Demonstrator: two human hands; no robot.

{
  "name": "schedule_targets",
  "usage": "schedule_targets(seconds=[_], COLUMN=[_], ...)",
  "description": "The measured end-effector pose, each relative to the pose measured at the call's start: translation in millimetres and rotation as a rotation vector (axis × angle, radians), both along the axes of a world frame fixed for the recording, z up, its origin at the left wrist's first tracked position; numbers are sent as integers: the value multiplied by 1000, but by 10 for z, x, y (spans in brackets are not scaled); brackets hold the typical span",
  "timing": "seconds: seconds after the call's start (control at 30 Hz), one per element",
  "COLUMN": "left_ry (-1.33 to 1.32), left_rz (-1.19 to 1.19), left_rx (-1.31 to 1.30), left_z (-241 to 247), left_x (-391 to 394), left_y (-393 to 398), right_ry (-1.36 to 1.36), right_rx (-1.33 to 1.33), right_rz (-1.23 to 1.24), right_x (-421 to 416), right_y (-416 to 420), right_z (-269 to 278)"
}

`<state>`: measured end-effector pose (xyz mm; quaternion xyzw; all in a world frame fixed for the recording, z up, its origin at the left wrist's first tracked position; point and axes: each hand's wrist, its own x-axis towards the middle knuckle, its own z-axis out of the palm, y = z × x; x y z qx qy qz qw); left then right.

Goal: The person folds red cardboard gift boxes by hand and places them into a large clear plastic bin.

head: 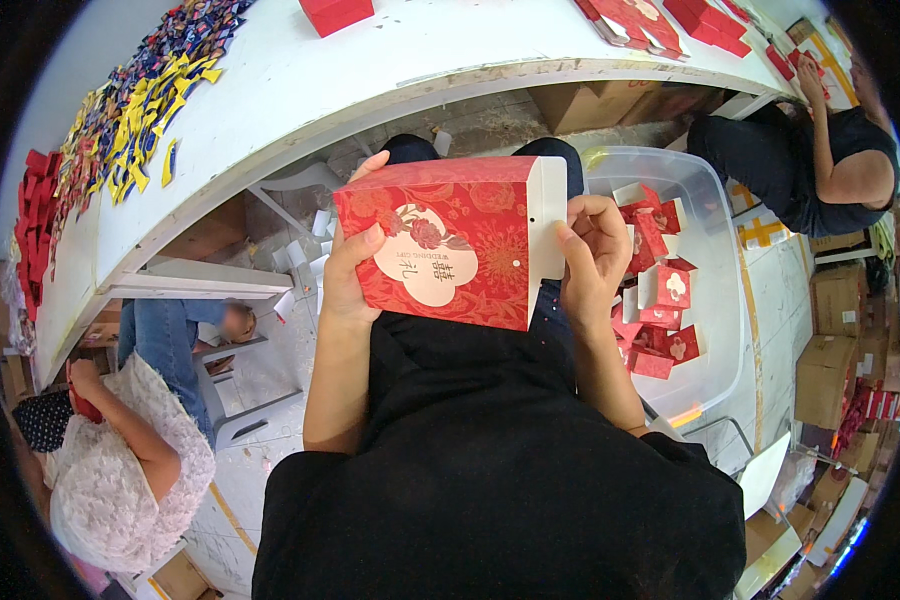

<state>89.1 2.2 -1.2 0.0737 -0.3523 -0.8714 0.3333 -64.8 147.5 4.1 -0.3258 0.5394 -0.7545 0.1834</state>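
Over my lap is a red floral cardboard gift box (495,247) with a cream flower-shaped panel that bears writing. My left hand (351,266) grips its left end, thumb across the printed face and fingers behind it. At the right end, a white cardboard flap (549,217) sticks out. My right hand (594,251) pinches the edge of that flap between thumb and fingers. The box's inside and its far side are hidden from me.
A clear plastic tub (720,330) with several small red boxes (664,289) stands at my right. Wrapped sweets (146,127) are heaped on the white table (390,45), where flat red cartons (634,26) lie. A person (127,465) sits at left, another (825,165) at right.
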Motion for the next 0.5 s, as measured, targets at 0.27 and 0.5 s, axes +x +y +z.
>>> schedule_targets(seconds=[0.27, 0.5], left_ry=[-17, -33], left_rz=[16, 36], left_rx=[-12, 5], left_z=[14, 26], left_x=[-10, -34], left_y=[17, 63], right_ry=[-27, 91], right_rx=[-39, 64], right_rz=[-31, -162], right_x=[24, 27], right_y=[-14, -35], right_z=[14, -42])
